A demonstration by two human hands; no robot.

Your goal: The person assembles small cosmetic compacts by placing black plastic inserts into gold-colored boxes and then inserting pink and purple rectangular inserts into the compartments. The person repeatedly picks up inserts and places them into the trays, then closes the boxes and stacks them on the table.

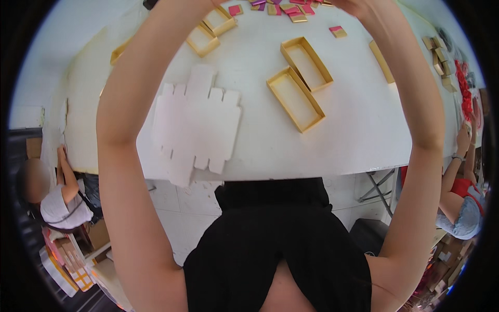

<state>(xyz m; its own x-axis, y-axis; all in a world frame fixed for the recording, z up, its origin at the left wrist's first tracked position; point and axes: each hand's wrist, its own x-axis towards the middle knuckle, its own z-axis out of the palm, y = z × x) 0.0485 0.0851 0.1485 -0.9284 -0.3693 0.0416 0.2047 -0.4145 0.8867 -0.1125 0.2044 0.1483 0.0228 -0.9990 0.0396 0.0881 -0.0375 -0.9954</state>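
Observation:
Both my arms stretch forward across the white table point(358, 140) to the upper edge of the head view. Only the wrist end of my left arm shows beside two gold box frames point(204, 46), and the left hand itself is cut off. A bit of my right hand point(354, 7) shows at the top, with its fingers out of the picture. Between the arms lie small pink, purple and gold pieces point(298, 17). One pink and gold piece point(338, 32) rests apart, nearer my right forearm. Two open rectangular gold box frames point(297, 99) touch each other at the middle.
Flat white die-cut card blanks point(200, 125) are stacked left of centre, near the table's front edge. Another gold box part point(382, 61) lies by my right forearm. One person point(65, 208) sits at the left; another point(462, 192) works at the right beside red material point(462, 83).

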